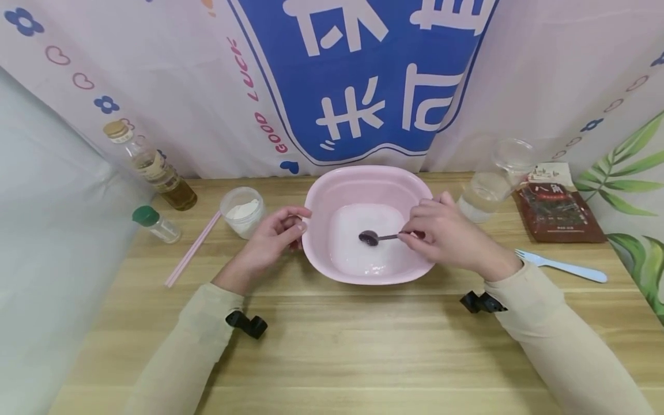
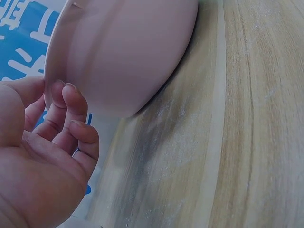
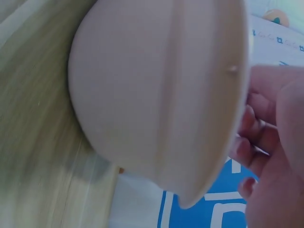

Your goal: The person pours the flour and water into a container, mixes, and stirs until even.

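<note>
A pale wooden counter [image 1: 332,346] carries a pink basin [image 1: 363,184] near its back edge. The left hand [image 1: 270,239] grips the rim; the right hand [image 1: 448,236] pinches a spoon [image 1: 378,237]; stirring gently should avoid splashes.

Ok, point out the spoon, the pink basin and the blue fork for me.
spoon [image 1: 369,237], head view, on its dark bowl over the basin's water.
pink basin [image 1: 363,176], head view, on its far rim.
blue fork [image 1: 565,266], head view, on its handle.
</note>
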Demonstrator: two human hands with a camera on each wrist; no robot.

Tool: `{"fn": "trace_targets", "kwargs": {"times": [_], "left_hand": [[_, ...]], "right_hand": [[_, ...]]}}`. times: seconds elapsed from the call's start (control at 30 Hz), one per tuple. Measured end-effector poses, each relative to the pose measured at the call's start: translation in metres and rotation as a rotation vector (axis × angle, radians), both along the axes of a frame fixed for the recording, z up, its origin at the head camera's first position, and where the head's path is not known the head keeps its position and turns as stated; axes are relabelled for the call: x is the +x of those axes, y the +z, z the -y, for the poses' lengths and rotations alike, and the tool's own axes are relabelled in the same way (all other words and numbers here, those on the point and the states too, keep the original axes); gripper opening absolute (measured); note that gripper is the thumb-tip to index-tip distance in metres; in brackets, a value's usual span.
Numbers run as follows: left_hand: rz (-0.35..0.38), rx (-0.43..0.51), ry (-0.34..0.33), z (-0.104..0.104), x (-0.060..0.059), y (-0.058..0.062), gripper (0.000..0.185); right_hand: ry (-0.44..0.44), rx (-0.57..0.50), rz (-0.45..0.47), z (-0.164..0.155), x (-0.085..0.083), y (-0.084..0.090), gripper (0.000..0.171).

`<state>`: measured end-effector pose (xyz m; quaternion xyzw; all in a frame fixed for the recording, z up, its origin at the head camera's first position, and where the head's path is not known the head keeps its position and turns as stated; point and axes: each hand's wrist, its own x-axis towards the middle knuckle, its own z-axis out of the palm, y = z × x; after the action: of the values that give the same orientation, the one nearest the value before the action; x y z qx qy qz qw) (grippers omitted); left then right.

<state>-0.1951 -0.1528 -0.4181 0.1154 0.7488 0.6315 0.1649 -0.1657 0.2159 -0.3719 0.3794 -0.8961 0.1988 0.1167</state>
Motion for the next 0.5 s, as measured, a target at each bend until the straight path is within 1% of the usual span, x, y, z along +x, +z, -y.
{"fn": "trace_targets", "kwargs": {"times": [0.2,0.3,0.33,0.4,0.5], "left_hand": [[-0.004,0.001,0.000,0.000,0.000,0.000,0.034],[-0.012,0.002,-0.003,0.000,0.000,0.000,0.034],[-0.014,0.003,-0.004,0.000,0.000,0.000,0.034],[-0.017,0.005,-0.005,0.000,0.000,0.000,0.034],[-0.020,0.006,-0.009,0.000,0.000,0.000,0.034]], "right_hand": [[0.126,-0.024,0.042,0.004,0.006,0.000,0.010],[0.157,-0.035,0.033,0.008,0.007,-0.002,0.010],[0.151,-0.035,0.031,0.009,0.007,-0.003,0.009],[0.112,-0.026,0.018,0.012,0.007,-0.004,0.007],[0.016,0.009,-0.010,0.014,0.007,-0.004,0.005]]}}
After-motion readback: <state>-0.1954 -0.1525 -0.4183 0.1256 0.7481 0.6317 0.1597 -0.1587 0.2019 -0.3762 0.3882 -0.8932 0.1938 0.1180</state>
